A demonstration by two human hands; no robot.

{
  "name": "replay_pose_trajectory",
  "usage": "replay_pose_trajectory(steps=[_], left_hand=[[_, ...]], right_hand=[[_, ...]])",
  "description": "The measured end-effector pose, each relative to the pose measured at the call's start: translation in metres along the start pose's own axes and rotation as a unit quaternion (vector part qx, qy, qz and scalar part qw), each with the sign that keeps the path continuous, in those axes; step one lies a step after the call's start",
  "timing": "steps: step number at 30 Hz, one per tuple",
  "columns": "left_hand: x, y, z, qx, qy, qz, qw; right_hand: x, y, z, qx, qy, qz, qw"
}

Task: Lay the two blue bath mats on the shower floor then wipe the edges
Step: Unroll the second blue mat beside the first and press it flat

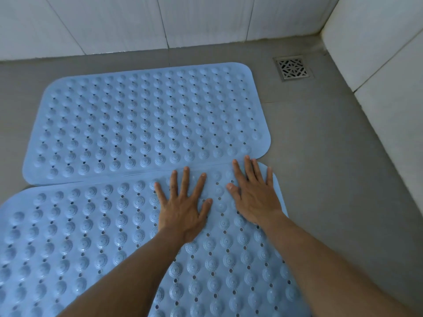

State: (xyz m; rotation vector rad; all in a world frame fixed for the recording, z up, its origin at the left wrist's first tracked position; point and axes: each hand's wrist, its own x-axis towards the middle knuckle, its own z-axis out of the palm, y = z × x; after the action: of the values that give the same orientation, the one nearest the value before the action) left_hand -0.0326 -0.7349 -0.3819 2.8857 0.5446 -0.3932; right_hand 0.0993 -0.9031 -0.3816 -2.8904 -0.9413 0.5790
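Note:
Two blue bath mats with raised bumps and small holes lie flat on the grey shower floor (325, 156). The far mat (142, 120) sits nearer the back wall. The near mat (75, 243) lies right against it, their long edges touching. My left hand (183, 209) presses palm-down on the near mat close to that seam, fingers spread. My right hand (256, 193) lies flat beside it near the near mat's far right corner, fingertips at the seam. Neither hand holds anything.
A square metal drain grate (293, 67) sits in the floor at the back right. White tiled walls (160, 21) rise behind and along the right side (377, 65). Bare grey floor runs between the mats and the right wall.

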Motion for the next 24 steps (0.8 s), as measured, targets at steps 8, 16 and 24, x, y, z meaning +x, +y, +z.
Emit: replay_pose_trajectory(steps=[8,16,24], left_hand=[[-0.001,-0.002,-0.003,-0.011,-0.001,0.001,1.0],[0.001,0.0,0.001,-0.001,-0.002,-0.007,1.0],[-0.012,-0.026,-0.031,-0.143,-0.05,0.039,0.988]], right_hand=[[-0.031,-0.034,0.019,0.026,0.055,0.02,0.998],[-0.03,-0.032,0.029,0.019,0.073,0.03,0.997],[-0.032,-0.04,0.006,-0.004,-0.031,0.074,0.997]])
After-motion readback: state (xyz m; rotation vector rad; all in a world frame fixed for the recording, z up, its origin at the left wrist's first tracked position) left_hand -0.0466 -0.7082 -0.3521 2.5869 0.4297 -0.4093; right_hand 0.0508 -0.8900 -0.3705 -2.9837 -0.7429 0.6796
